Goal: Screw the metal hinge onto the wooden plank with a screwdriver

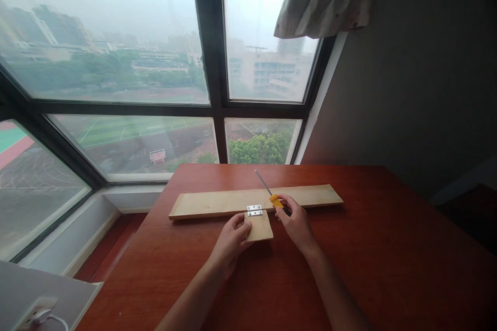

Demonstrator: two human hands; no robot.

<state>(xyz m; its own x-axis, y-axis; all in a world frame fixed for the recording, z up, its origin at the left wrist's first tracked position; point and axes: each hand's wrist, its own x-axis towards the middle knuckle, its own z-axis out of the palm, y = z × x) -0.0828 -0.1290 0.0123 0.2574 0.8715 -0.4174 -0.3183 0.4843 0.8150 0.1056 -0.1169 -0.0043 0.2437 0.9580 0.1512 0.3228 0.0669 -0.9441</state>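
Note:
A long pale wooden board (217, 202) lies across the table. At its near edge a silver metal hinge (254, 210) joins it to a small square wooden piece (260, 228). My left hand (232, 240) grips the left side of that small piece, thumb on top and fingers partly hidden beneath. In my right hand (294, 220) is a screwdriver (276, 201) with a yellow and black handle. Its metal shaft points up and away to the left, over the board, and its tip is apart from the hinge. Screw heads show on the hinge plates.
The reddish-brown wooden table (388, 248) reaches toward a large window with a dark frame (163, 108). A curtain (326, 0) hangs at the upper right beside a grey wall. At the lower left are a wall socket (39, 313) and a white cable (58, 319).

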